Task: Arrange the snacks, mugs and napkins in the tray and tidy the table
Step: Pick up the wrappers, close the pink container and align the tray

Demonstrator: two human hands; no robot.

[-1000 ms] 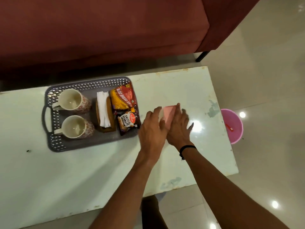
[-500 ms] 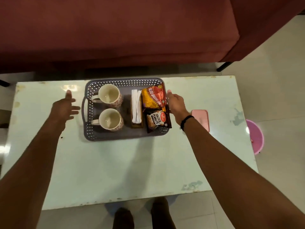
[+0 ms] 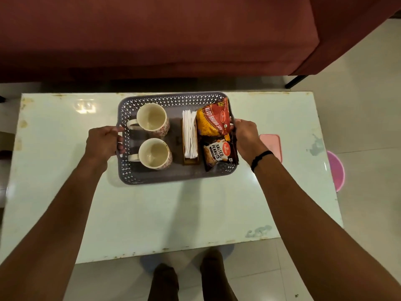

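Tray (image 3: 173, 177) lies long axis left-right on counter (image 3: 152, 213), between both hands. Left hand (image 3: 104, 143) curls around left handle; right hand (image 3: 246, 135) clasps right rim, equally near.

Tray's (image 3: 173, 178) right handle hidden behind right hand (image 3: 247, 136); left handle mostly covered by left hand (image 3: 104, 142). Pink bin (image 3: 336, 170) partly hidden behind surface (image 3: 173, 213) edge. Pink pad (image 3: 271, 144) half covered by right wrist. Sofa (image 3: 152, 35) cut off at top. Small print on peanuts packet (image 3: 219, 153) too fine to read.
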